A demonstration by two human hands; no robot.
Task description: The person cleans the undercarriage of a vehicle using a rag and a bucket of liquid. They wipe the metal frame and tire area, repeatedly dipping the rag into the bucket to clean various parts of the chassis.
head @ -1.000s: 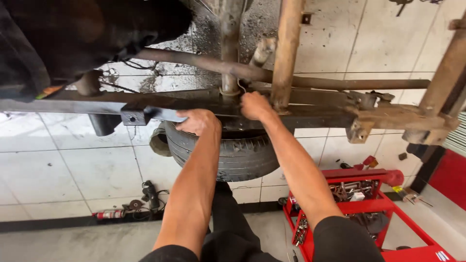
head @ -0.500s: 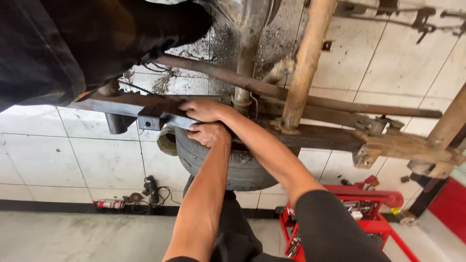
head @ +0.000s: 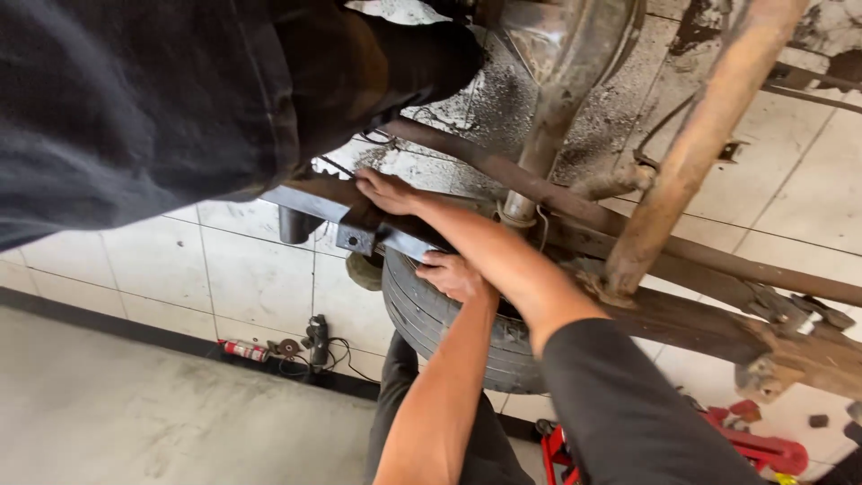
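**Both hands up under a raised vehicle**

While the grey metal bracket (head: 359,224) hangs under the vehicle, bolted to the rusty crossbar (head: 557,202), the right hand (head: 384,190) lies on top of it, fingers pressed together and flat. Left hand (head: 456,277) sits just below, fingers curled against the spare tire (head: 440,328); cannot tell if it grips anything. Rusty pipe (head: 700,144) slants right. Red jack (head: 754,445) on floor below.

The tyre (head: 440,328) is largely hidden behind both forearms, and the red jack (head: 754,445) runs off the bottom edge. The small tools (head: 292,346) at lower centre-left are too small to identify.
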